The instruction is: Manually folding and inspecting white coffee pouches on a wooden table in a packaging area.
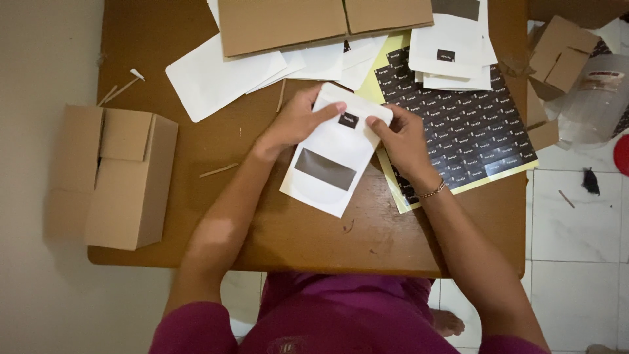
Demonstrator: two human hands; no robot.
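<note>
A white flat pouch (pixel 331 147) with a grey rectangular window lies tilted on the brown table (pixel 301 229). A small black sticker (pixel 348 120) sits near its top. My left hand (pixel 296 121) holds the pouch's top left corner, its thumb lying just left of the sticker. My right hand (pixel 401 141) grips the pouch's right edge, thumb beside the sticker. A yellow-backed sheet of several black stickers (pixel 468 128) lies under and to the right of my right hand.
Several white pouches (pixel 219 78) are spread at the table's far side under flat cardboard (pixel 282 23). A stack of stickered pouches (pixel 452 46) lies at the far right. A cardboard box (pixel 118 174) overhangs the left edge. More boxes (pixel 563 52) and a clear plastic jar (pixel 593 105) sit on the floor at right.
</note>
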